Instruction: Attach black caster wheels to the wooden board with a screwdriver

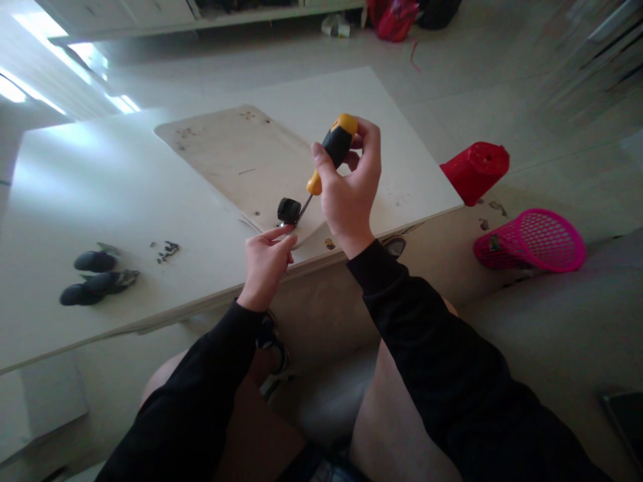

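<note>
My right hand point(351, 177) is wrapped round the handle of a yellow and black screwdriver point(337, 142). The shaft slants down to the left, and its tip meets a small black caster wheel point(289, 210) at its metal part. Fingers and thumb of my left hand point(268, 261) pinch that caster from below, near the table's front edge. Exactly where the tip sits is too small to make out. Farther left on the table lie more dark casters point(95, 281) with metal fittings, and beside them a little heap of screws point(169, 251).
Under the hands is a white table point(201, 281) with a stained, pale board point(221, 161) on it. To the right stand a red bucket point(477, 171) and a pink mesh basket point(532, 241) on the floor. A white cabinet point(151, 17) runs along the back.
</note>
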Tool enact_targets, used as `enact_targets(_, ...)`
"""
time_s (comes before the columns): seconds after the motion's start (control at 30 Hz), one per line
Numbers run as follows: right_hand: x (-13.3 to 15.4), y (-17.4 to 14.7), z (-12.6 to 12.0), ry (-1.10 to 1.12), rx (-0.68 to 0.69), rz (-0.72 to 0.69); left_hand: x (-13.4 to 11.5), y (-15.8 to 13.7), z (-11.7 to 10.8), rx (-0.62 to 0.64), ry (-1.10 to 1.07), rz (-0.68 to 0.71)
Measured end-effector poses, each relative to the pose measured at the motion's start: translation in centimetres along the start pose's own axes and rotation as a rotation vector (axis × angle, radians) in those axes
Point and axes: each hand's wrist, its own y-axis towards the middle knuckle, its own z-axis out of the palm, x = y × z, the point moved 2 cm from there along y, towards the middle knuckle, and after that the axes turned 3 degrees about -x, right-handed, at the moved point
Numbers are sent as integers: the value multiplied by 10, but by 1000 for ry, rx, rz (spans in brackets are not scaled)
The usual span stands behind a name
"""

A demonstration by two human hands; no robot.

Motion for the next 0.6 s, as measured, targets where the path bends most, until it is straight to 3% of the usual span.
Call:
enact_targets(0.13, -2, -1, 1, -15, 21, -10, -6, 1, -4, -15, 199, 142)
enact_targets(0.3, -3, 0, 1, 122, 21, -19, -11, 9, -7, -108, 405, 370)
enact_targets(0.6, -3, 0, 2, 114, 26, -2, -14, 25, -9, -91, 589, 491)
